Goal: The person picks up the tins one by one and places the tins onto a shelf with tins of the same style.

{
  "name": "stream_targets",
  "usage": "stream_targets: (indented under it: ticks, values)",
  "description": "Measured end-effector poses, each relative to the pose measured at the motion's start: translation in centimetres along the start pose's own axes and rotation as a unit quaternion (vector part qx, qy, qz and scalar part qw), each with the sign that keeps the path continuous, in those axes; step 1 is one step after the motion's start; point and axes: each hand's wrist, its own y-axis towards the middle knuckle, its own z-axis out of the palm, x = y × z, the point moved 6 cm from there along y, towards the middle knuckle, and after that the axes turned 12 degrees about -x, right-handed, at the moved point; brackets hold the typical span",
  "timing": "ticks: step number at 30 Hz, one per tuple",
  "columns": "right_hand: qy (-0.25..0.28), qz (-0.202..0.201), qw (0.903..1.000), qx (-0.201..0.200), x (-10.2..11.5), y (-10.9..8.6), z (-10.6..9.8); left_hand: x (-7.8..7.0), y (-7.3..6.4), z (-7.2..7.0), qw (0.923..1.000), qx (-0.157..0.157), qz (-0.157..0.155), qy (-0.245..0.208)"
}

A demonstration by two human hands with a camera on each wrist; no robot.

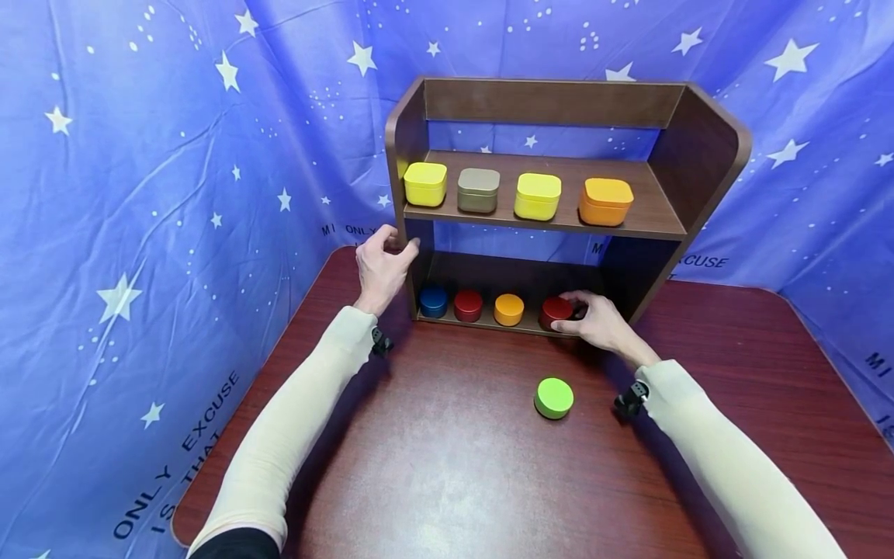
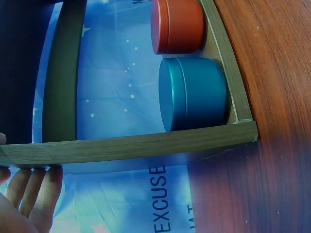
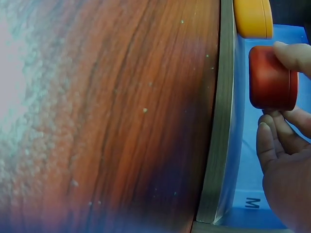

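On the lower level of a brown wooden shelf (image 1: 545, 140), my right hand (image 1: 601, 322) holds a dark red round tin (image 1: 556, 311) at the right end of a row. In the right wrist view the thumb lies on one side of the tin and the fingers on the other. My left hand (image 1: 384, 268) grips the edge of the shelf's left side panel (image 2: 121, 148), fingers on its outer face. Left of the held tin stand an orange round tin (image 1: 508, 309), another red tin (image 1: 468, 305) and a blue tin (image 1: 433, 301).
Along the upper level stand squarish tins: two yellow ones (image 1: 425, 185) (image 1: 537, 196), a grey-green one (image 1: 478, 190) and an orange one (image 1: 605, 202). A green round tin (image 1: 554, 397) sits on the reddish table (image 1: 433, 450) before the shelf. A starry blue curtain (image 1: 174, 155) hangs behind.
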Motion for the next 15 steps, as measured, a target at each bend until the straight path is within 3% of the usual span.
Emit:
stream_targets:
  ticks: [15]
  values:
    - [-0.004,0.004,1.0,0.005,-0.18,0.51,0.81,0.01,0.1,0.04,1.0,-0.002,0.005,-0.001]
